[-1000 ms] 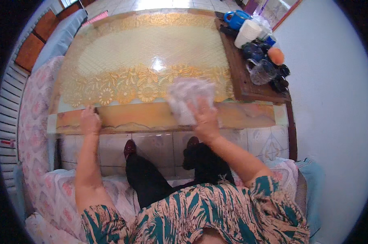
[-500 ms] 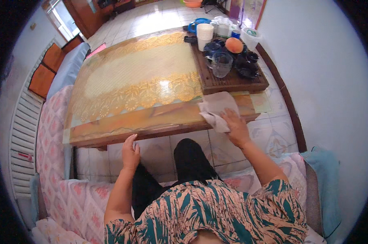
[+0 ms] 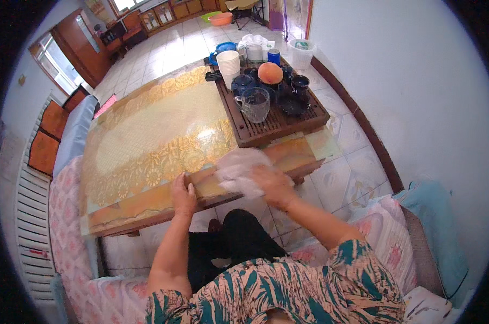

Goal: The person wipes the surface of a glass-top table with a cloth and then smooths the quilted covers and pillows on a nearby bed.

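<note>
My right hand (image 3: 274,186), somewhat blurred, holds a crumpled pale cloth (image 3: 238,166) against the near edge strip of a low table (image 3: 142,216). The cloth lies just below the near left corner of a dark slatted tea tray (image 3: 279,131). My left hand (image 3: 183,195) rests on the table's near edge, left of the cloth, its fingers stretched out and holding nothing. On the tray stand a clear glass mug (image 3: 255,106), several dark cups, a peach-coloured round fruit (image 3: 270,73) and a stack of paper cups (image 3: 229,65).
A gold lace-patterned cover (image 3: 158,129) spreads over the tabletop under a clear sheet. Behind the tray are a blue can (image 3: 273,55) and a white tub (image 3: 300,54). A flower-patterned sofa cover (image 3: 66,216) runs along the left; a white wall (image 3: 395,92) stands at right.
My right hand has slid the cloth leftward along the table's near edge. My left hand stays at the edge, a little further onto the tabletop. The view has shifted, showing more of the far room.
</note>
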Demonstrator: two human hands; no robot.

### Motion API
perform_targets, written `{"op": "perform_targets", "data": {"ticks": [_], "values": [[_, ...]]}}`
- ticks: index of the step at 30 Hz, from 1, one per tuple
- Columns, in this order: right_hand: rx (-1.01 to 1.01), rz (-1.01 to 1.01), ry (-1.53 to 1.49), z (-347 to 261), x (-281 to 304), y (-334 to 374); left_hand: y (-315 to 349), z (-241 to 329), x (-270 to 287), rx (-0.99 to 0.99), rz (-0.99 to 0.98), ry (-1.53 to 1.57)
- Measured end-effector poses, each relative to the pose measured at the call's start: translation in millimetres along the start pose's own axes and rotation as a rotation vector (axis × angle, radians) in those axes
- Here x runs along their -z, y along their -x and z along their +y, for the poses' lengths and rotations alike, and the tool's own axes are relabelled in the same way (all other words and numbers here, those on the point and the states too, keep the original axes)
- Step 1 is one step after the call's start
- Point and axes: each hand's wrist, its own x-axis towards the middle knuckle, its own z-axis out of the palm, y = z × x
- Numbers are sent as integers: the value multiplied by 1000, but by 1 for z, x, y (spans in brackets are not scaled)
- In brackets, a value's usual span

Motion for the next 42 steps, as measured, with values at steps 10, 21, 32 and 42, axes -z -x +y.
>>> {"op": "perform_targets", "data": {"ticks": [10, 21, 32, 42], "values": [[-652, 573, 123, 78, 89, 71, -10, 10, -13, 9, 164, -239], [-37, 411, 206, -30, 33, -73, -33, 17, 13, -16, -39, -159], [4, 482, 329, -52, 1, -222, -32, 14, 17, -9, 15, -90], [-290, 332, 560, 19, -31, -295, -32, 10, 17, -22, 15, -79]]}}
